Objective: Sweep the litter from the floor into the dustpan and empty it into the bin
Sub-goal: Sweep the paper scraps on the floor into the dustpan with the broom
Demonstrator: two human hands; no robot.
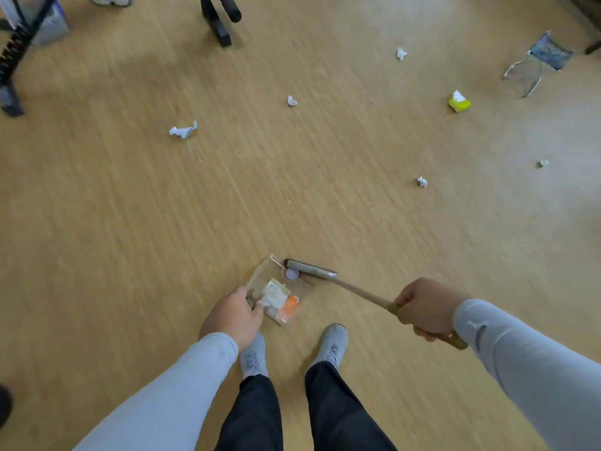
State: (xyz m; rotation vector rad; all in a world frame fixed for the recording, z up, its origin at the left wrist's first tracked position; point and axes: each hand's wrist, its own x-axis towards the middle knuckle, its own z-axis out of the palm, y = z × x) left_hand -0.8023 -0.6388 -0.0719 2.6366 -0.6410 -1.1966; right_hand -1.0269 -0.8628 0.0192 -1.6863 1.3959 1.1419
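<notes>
Sweeping step under way. Left hand (235,315) closed on the clear dustpan (276,288), set on the floor by the feet; right hand (427,307) wrapped around the broom (312,270), nudging a paper ball (291,274) in (wrappers already inside). Next: scattered litter (183,130) farther out, well apart.

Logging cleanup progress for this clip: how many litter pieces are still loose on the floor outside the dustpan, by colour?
White crumpled paper: 5
Yellow-and-white packet: 1
Total: 6
</notes>
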